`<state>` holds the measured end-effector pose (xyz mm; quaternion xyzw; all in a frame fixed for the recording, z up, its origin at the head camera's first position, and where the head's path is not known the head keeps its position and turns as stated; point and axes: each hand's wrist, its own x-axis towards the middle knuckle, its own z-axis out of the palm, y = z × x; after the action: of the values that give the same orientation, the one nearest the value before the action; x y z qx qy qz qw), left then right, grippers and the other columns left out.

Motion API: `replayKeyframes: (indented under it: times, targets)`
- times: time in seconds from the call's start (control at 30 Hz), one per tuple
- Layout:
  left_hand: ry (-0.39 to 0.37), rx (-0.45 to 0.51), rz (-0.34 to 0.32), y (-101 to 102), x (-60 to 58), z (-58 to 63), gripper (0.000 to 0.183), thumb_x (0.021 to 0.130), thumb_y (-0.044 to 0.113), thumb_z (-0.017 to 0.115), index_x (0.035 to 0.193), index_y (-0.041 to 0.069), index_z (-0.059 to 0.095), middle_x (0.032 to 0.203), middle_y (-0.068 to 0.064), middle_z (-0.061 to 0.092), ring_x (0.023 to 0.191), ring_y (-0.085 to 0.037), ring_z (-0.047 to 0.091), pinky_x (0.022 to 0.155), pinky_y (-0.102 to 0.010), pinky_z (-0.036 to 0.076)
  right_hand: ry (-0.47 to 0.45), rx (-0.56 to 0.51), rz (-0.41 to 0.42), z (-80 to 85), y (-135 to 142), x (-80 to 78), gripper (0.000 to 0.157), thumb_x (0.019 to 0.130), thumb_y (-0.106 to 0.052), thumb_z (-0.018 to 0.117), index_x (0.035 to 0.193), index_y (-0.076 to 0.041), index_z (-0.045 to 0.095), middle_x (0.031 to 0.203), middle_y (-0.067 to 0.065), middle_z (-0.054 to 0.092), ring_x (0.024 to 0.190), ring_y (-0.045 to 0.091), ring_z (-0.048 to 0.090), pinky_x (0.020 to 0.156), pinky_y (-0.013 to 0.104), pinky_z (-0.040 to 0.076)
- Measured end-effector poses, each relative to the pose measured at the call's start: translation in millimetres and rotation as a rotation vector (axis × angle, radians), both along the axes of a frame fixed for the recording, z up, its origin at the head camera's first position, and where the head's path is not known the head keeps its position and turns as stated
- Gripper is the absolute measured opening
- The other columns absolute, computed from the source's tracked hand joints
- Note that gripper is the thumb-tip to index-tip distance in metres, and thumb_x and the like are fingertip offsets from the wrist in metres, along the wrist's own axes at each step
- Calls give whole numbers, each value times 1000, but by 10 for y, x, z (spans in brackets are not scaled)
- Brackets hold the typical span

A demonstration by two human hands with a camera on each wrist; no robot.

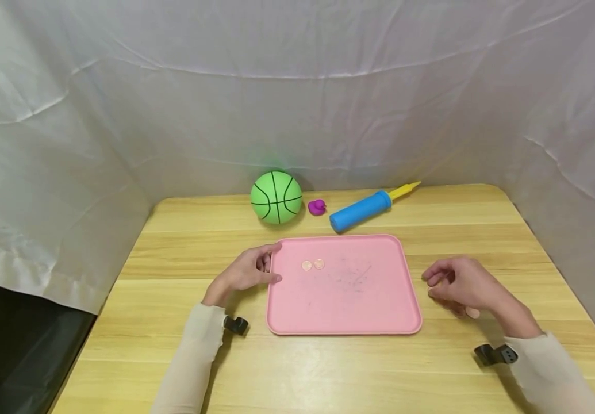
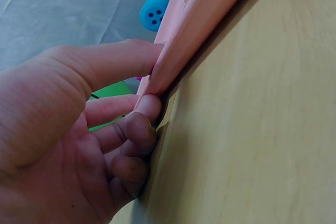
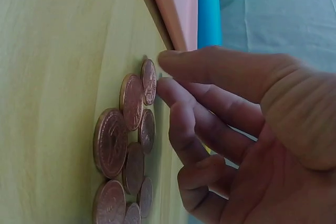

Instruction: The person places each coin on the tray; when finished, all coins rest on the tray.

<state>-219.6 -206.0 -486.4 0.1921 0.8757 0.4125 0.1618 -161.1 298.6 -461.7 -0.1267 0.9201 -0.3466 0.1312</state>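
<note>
Coins: clustered just below your right grip, the nearer one, spread. Left grip: pinching pink tray.

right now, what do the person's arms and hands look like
The left sleeve and right sleeve are long, plain and off-white, each with a small black device at the cuff; no cables show. The left hand and right hand are bare, without gloves.

- Our left hand pinches left edge of tray, fingers curled.
- Our right hand beyond its right edge, fingers loosely bent, thumb near forefinger.
</note>
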Motion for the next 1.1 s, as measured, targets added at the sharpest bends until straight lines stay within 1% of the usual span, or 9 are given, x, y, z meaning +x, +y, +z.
replayKeyframes:
  times: [0.13, 0.23, 0.4, 0.57, 0.7, 0.83, 1.0, 1.1]
  targets:
    - [-1, -9, 2, 2, -6, -4, 83, 93, 16, 88, 163, 1, 47, 97, -8, 59, 83, -16, 50, 69, -21, 42, -4, 11, 6, -4, 9, 3, 28, 88, -10, 86, 114, -3, 79, 98, 2, 78, 78, 10, 64, 71, 23, 54]
    - [-1, -15, -1, 9, -5, -8, 83, 93, 16, 88, 164, 1, 47, 97, -8, 59, 83, -15, 50, 68, -21, 43, -17, 16, 0, -6, 24, 7, 29, 88, -10, 86, 116, -3, 78, 99, 3, 77, 79, 12, 63, 70, 24, 53]
    - [-9, -13, -1, 18, -7, -6, 83, 93, 16, 88, 164, 2, 47, 98, -7, 59, 83, -16, 50, 68, -21, 43, -5, 40, -13, -21, 29, 16, 28, 90, -12, 87, 116, -6, 78, 97, 1, 74, 78, 13, 61, 68, 25, 51]
    - [-13, -13, 8, 16, -1, 1, 83, 92, 15, 88, 164, 3, 47, 98, -7, 59, 83, -16, 50, 68, -21, 43, 29, 61, -23, -36, 7, -19, 23, 96, -16, 83, 117, -8, 77, 98, 0, 73, 79, 12, 62, 72, 26, 51]
    - [-9, -15, 9, 16, 5, -1, 83, 93, 15, 88, 164, 3, 47, 97, -7, 59, 83, -16, 51, 68, -21, 43, 47, 86, -29, -36, -20, -66, 25, 99, -17, 79, 120, -6, 75, 101, 1, 73, 82, 13, 64, 76, 27, 53]
    - [-12, -30, 13, 15, 21, -10, 84, 93, 16, 88, 165, 5, 47, 98, -6, 59, 84, -16, 50, 69, -21, 43, 51, 110, -29, -39, -37, -95, 27, 99, -18, 78, 122, -5, 75, 101, 1, 72, 83, 14, 64, 76, 29, 53]
    - [-3, -20, 2, 8, 20, -2, 83, 93, 16, 88, 164, 2, 47, 97, -8, 59, 83, -16, 51, 69, -21, 43, 34, 110, -25, -44, -43, -103, 29, 98, -18, 79, 123, -4, 74, 101, 1, 72, 81, 14, 63, 75, 29, 52]
    - [1, -10, -1, 4, 12, 6, 83, 93, 15, 88, 164, 1, 47, 97, -8, 59, 82, -15, 50, 68, -21, 43, 39, 107, -11, -49, -40, -111, 30, 98, -17, 79, 125, -2, 74, 101, 1, 71, 79, 13, 62, 74, 28, 52]
